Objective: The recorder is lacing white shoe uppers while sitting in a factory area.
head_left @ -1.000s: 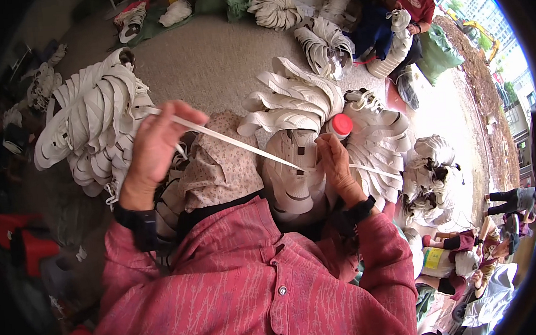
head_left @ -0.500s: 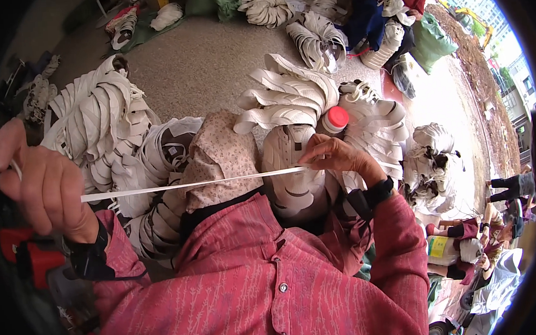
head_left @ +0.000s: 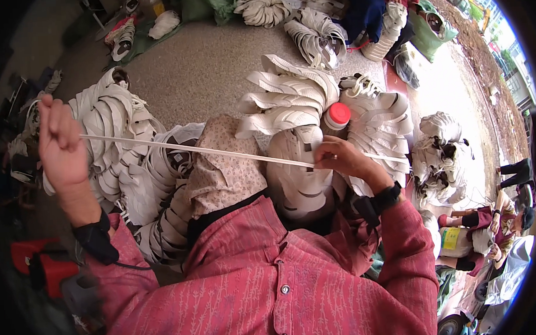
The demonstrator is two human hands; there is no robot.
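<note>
A flat white shoelace (head_left: 200, 150) is stretched taut across my front. Its one end runs into my left hand (head_left: 62, 139), raised at the far left with the fingers closed on it. Lower and to the right, my right hand (head_left: 346, 158) pinches the lace between thumb and fingers. A short length of lace sticks out past that hand to the right. Beneath the right hand rests a white shoe upper (head_left: 299, 187), toe toward me, on my lap. Beyond it fans a stack of white shoe uppers (head_left: 291, 96).
A jar with a red lid (head_left: 338, 113) stands among the uppers. More stacks of uppers lie at left (head_left: 111, 115) and right (head_left: 442, 152). A person (head_left: 366, 17) sits at the back beside a green sack (head_left: 434, 34). A red object (head_left: 33, 255) is at lower left.
My left hand has moved up and slightly right, so the lace now slopes down toward my right hand. My right hand has shifted slightly right; lace now shows beyond it.
</note>
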